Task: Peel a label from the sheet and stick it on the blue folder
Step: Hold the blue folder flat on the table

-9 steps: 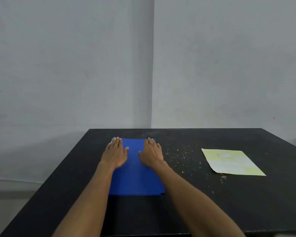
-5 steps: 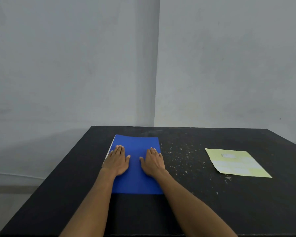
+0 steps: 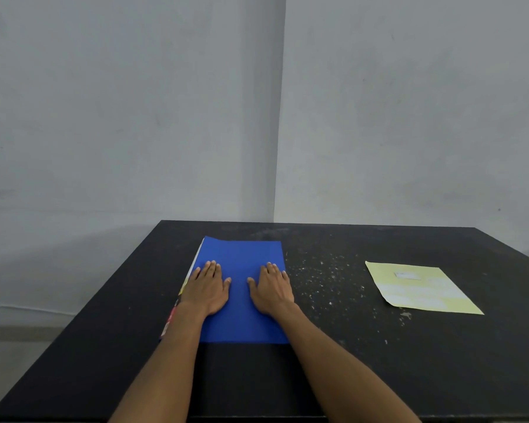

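Head view: both hands, left [image 3: 206,290] and right [image 3: 272,288], flat and empty on flat blue card folder [image 3: 242,254], mid black counter [image 3: 333,361]. At 3 o'clock, well apart, pale yellow label sheet [image 3: 422,288] untouched. Nothing peeled or stuck yet; whole task ahead.

Both forearms bare, reaching forward. Left hand [image 3: 207,286] flat, palm down, fingers together, on the left half of the blue folder [image 3: 242,254]. Right hand [image 3: 272,286] flat, palm down, on its right half. Thumbs point inward, apart.
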